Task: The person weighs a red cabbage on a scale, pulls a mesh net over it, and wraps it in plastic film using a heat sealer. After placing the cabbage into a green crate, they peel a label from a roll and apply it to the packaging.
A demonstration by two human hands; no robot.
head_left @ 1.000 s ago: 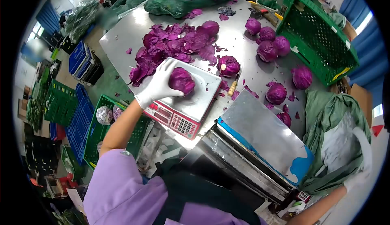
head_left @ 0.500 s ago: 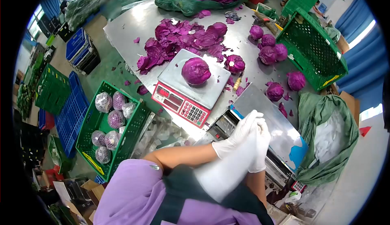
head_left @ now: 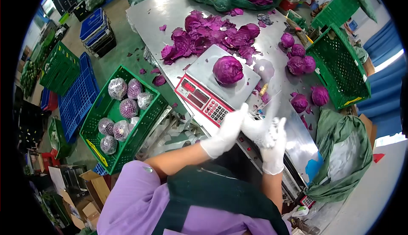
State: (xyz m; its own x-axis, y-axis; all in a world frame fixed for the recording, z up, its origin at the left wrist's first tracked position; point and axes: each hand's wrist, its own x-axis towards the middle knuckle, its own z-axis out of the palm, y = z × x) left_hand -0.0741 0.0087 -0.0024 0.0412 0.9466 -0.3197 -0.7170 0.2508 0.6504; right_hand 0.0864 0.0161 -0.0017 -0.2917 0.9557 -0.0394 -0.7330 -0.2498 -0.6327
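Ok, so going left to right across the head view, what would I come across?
Stacked green crates, green crate of wrapped red cabbages, digital scale, cluster of unwrapped red cabbages, tilted green crate, blue curtain.

Whole cabbages: 1 on scale [head_left: 227, 70], 6 at table's [head_left: 148, 12] right side, namely a cluster of 4 [head_left: 296, 65] plus 2 nearby [head_left: 319, 95]; pale blurred round shape [head_left: 264, 70] beside scale, can't tell, not counted. Wrapped heads [head_left: 117, 88]: 8 visible in one green crate [head_left: 95, 107], 1 of them mostly hidden. Big leaf pile [head_left: 204, 33]: 1. Knife handle [head_left: 264, 89]: 1. Wearer's hands: 2, left hand [head_left: 227, 132], right hand [head_left: 274, 146].
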